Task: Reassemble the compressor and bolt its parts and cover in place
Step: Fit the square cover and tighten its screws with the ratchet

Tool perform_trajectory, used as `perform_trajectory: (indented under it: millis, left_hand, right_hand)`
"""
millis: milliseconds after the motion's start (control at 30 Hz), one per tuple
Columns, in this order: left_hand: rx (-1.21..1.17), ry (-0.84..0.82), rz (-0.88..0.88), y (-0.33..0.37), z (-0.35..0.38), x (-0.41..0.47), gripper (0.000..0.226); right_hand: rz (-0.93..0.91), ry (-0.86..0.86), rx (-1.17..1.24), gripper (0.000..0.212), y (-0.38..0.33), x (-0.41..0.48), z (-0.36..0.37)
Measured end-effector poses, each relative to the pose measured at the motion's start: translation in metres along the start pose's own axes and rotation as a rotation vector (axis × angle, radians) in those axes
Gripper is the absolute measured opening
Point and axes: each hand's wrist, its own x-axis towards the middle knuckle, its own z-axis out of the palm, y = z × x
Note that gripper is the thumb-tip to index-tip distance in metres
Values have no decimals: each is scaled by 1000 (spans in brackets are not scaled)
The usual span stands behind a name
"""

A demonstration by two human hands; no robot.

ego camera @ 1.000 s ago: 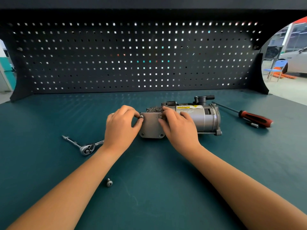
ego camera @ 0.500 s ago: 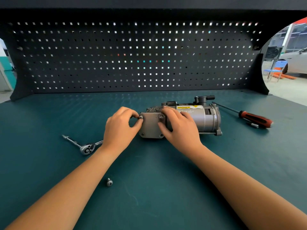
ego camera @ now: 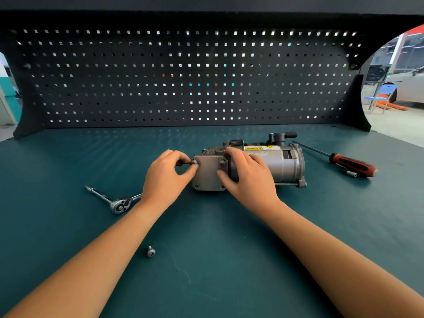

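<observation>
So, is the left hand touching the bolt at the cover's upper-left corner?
Touching. The head view shows the left hand pinching that bolt between thumb and forefinger, at the corner of the cover.

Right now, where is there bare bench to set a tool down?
Free: mat between pegboard and ratchet; the near middle right of the loose bolt; the right side nearer than the screwdriver. Crowded: the cover end of the compressor, where left hand pinches a bolt and right hand holds it.
</observation>
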Motion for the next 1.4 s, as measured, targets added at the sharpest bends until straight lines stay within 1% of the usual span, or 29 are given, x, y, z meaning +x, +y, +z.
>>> perform_trajectory:
  millis: [200,267,333,400,467,500,567,600,633,667,700,767,833,867,900,933,1000,1067,1100,1167,1200,1233,1267,1333,1400]
  left_hand:
    - [6,-9,11,-1,-1,-1,15]
    - [7,23,21,-1,-10,4,14]
    - [28,72,-15,-11,-29,11,11]
    - [146,134,-146,-37,-57,17,9]
    - [328,163,-386,-74,-87,18,18]
    - [388,133,-537,-91,-101,17,27]
    - [403,-21,-823,-111,-115,11,50]
    - [411,-134,-905,-115,-115,8,57]
    - [449,-245,-929,-116,-112,5,60]
    - [501,-328,-919,-115,-108,4,59]
    - [537,-371,-899,-115,-104,4,56]
    - [535,-365,-861,-112,-96,6,45]
    - [498,-320,-859,-109,-92,7,35]
    - [489,-309,-864,-106,-92,7,35]
    - [489,-306,-863,-105,-92,6,37]
    - [503,-306,-848,-103,-92,5,35]
    - [545,-288,-765,-95,-94,9,28]
    - [487,-309,-637,-82,-96,15,21]
    - [413,-373,-576,-74,-97,17,13]
    - [315,-631,-506,-57,-96,18,11]
    - [336,-762,-489,-51,-93,16,13]
    - [392,-853,-474,-48,-91,15,16]
    - [455,-887,-462,-46,-89,13,14]
    - [539,-837,-479,-46,-87,11,3]
    - [565,-756,-531,-49,-88,9,6]
  right_hand:
    - [3,-2,5,41,0,0,-2]
    - [18,-9,17,43,-1,-2,-3]
    - [43,-35,51,44,0,-2,-5]
    - [93,-94,102,47,2,-4,-6]
    - [120,-96,83,48,4,-6,-7]
    - [119,-63,45,45,5,-6,-9]
    - [74,46,-21,34,1,-3,-15]
    - [24,96,-24,24,-2,-2,-19]
    - [-48,119,7,14,-6,-1,-23]
    - [-113,106,61,11,-13,-1,-28]
    - [-157,44,127,18,-22,-1,-34]
    - [-207,-201,256,29,-50,-8,-41]
    - [-208,-529,310,40,-83,-19,-37]
    - [-221,-665,305,46,-97,-25,-31]
    - [-243,-740,292,50,-108,-30,-24]
    - [-250,-773,281,50,-116,-32,-18]
    - [-205,-775,293,46,-124,-32,-8]
    - [-126,-778,302,43,-126,-29,2]
    - [-88,-788,287,41,-128,-26,8]
    - [-19,-805,237,36,-131,-19,19]
    - [15,-812,215,34,-132,-14,26]
    - [46,-820,200,33,-133,-10,31]
    - [71,-826,192,33,-134,-7,36]
    - [110,-820,195,31,-135,-2,44]
    - [146,-808,195,31,-136,2,51]
